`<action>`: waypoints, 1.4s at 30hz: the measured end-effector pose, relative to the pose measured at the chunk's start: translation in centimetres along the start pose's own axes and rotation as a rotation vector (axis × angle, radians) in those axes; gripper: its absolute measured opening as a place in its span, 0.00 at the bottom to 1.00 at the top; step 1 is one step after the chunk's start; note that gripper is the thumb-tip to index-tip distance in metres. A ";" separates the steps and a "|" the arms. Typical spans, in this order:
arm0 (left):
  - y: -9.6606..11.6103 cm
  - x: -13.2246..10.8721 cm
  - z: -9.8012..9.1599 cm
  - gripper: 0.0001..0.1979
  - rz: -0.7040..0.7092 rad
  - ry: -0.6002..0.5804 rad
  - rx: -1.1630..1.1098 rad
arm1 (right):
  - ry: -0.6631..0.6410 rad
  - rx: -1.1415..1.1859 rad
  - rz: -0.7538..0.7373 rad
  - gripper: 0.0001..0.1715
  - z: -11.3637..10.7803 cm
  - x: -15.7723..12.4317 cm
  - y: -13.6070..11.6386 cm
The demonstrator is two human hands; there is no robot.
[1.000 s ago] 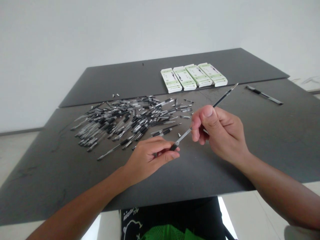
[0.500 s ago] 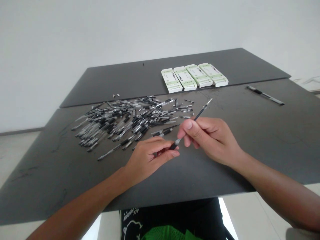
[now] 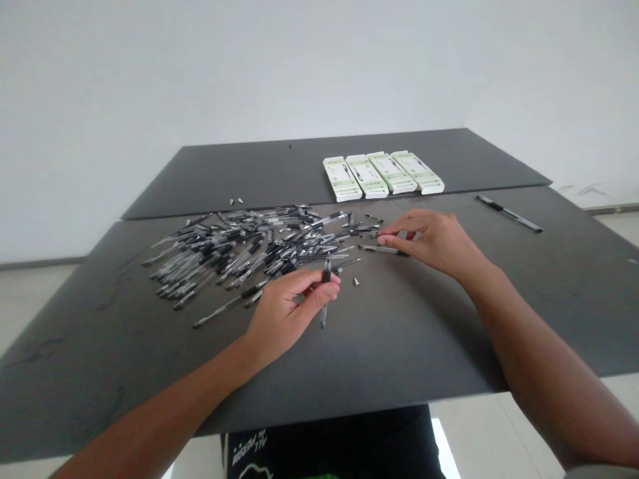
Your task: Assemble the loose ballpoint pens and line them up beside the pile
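Observation:
My left hand (image 3: 287,309) rests low over the dark table (image 3: 409,332), fingers closed on a pen barrel (image 3: 325,293) that points up and down between thumb and fingers. My right hand (image 3: 432,239) reaches out to the right edge of a big pile of black and clear pens (image 3: 249,249). Its fingertips are pinched on a thin pen part (image 3: 382,249) lying on the table. A small metal tip (image 3: 356,282) lies loose between my two hands.
Four white and green boxes (image 3: 382,174) lie side by side at the back of the table. A single pen (image 3: 508,213) lies apart at the far right. Two tiny tips (image 3: 235,200) sit behind the pile. A white wall stands behind.
My right hand pushed the refill into the barrel, let go and moved forward to the pile's edge. My left hand turned the barrel upright. The camera tilted up a little.

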State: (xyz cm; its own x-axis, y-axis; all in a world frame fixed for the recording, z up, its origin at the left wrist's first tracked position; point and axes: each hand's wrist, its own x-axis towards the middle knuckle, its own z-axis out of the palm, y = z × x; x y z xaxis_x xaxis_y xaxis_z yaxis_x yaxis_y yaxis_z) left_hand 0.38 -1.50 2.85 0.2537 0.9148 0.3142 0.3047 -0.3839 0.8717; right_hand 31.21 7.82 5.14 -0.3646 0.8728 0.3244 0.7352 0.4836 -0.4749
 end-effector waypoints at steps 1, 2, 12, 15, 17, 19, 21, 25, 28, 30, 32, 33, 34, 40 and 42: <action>-0.1 0.0 0.0 0.07 -0.001 0.009 -0.008 | -0.057 -0.025 -0.010 0.13 0.1 0.2 0.8; -0.1 0.1 0.0 0.07 -0.004 0.016 -0.016 | -0.097 -0.038 -0.016 0.12 0.3 0.3 1.4; 0.2 0.1 0.0 0.09 -0.004 0.019 -0.053 | -0.204 -0.107 -0.009 0.18 1.2 0.7 3.5; 0.2 0.1 0.1 0.09 -0.003 0.012 -0.052 | -0.219 -0.103 0.004 0.19 1.5 0.9 4.1; 0.1 0.2 0.1 0.09 -0.003 0.010 -0.050 | -0.224 -0.108 0.028 0.18 1.8 1.1 4.5; 0.1 0.2 0.1 0.09 -0.001 0.007 -0.048 | -0.231 -0.115 0.054 0.17 1.9 1.3 4.8; 0.1 0.2 0.1 0.09 0.000 0.004 -0.044 | -0.240 -0.118 0.072 0.18 2.0 1.5 4.9; 0.2 0.3 0.0 0.09 -0.002 0.003 -0.043 | -0.257 -0.112 0.076 0.20 1.8 1.9 4.9; 0.1 0.3 0.0 0.09 -0.004 0.004 -0.041 | -0.255 -0.118 0.059 0.19 1.9 2.1 4.7; 0.0 0.2 0.0 0.10 -0.006 0.005 -0.038 | -0.244 -0.130 0.047 0.18 2.0 2.1 4.5; -0.1 0.2 0.1 0.10 -0.009 0.005 -0.034 | -0.231 -0.143 0.038 0.17 2.2 2.2 4.2; -0.2 0.2 0.1 0.10 -0.009 0.004 -0.034 | -0.224 -0.149 0.034 0.16 2.3 2.1 4.1; -0.2 0.2 0.1 0.11 -0.009 0.002 -0.033 | -0.218 -0.153 0.032 0.16 2.4 2.1 4.1; 0.0 0.3 0.0 0.10 -0.003 -0.024 -0.027 | -0.153 -0.125 0.058 0.17 2.9 1.9 4.0; 0.1 0.4 0.0 0.11 0.000 -0.038 -0.026 | -0.132 -0.094 0.086 0.18 2.9 1.9 3.9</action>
State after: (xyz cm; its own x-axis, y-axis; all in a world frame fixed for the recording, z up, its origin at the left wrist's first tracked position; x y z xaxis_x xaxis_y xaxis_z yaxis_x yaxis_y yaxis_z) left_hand 0.52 -1.18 3.03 0.2882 0.9093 0.3002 0.2810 -0.3801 0.8813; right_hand 31.70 11.60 1.52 -0.3652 0.9148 0.1725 0.8150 0.4037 -0.4157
